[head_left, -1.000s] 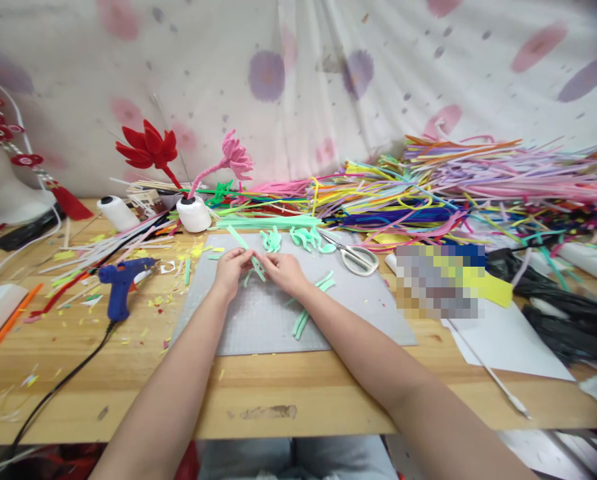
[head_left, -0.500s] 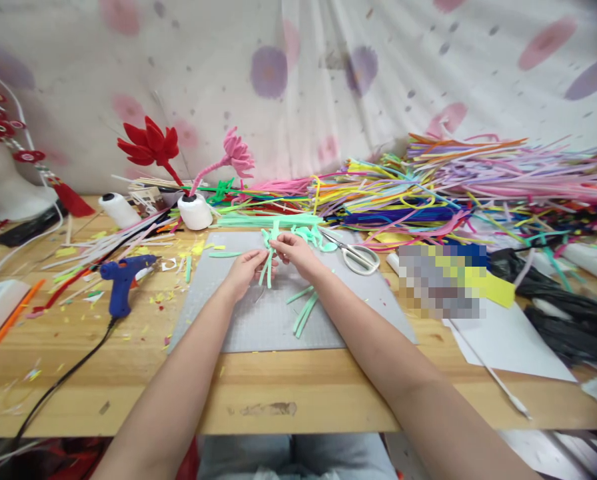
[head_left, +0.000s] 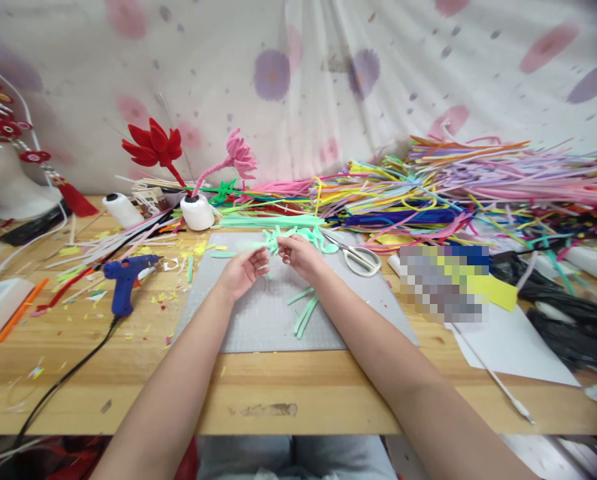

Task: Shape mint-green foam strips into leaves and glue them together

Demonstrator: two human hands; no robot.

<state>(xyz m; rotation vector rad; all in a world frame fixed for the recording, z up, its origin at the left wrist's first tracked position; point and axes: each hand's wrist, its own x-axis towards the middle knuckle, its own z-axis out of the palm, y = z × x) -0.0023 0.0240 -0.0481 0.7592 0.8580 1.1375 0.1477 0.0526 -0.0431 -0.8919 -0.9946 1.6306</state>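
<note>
"Hands, two, bare: position and state?"

"Left hand [head_left: 245,273]: above the grey gridded cutting mat [head_left: 258,327], palm partly showing, fingers loosely curled and slightly apart. Pale green blur at its fingertips; whether it pinches anything, I cannot tell. Right hand [head_left: 298,257]: just beside the left, a gap between, thumb and fingers drawn together against mint-green; whether they grip a piece, I cannot tell."

"Nearest to them?"

"Curled mint-green fuzzy pieces [head_left: 308,235]: clustered at the mat's far edge, just beyond the right hand. Straight mint-green fuzzy strips [head_left: 306,317]: loosely fanned on the mat, nearer the wearer than either hand."

"Tools?"

"Metal scissors with pale looped handles [head_left: 361,260]: right side of the mat, tips toward the curled pieces. Blue glue gun with black cord [head_left: 123,277]: on the light wooden table [head_left: 328,393], left of the mat."

"Display?"

"Pink fuzzy flower [head_left: 241,155], stem rising from a white spool [head_left: 197,213]; red fuzzy flower [head_left: 154,143], to its left."
</note>
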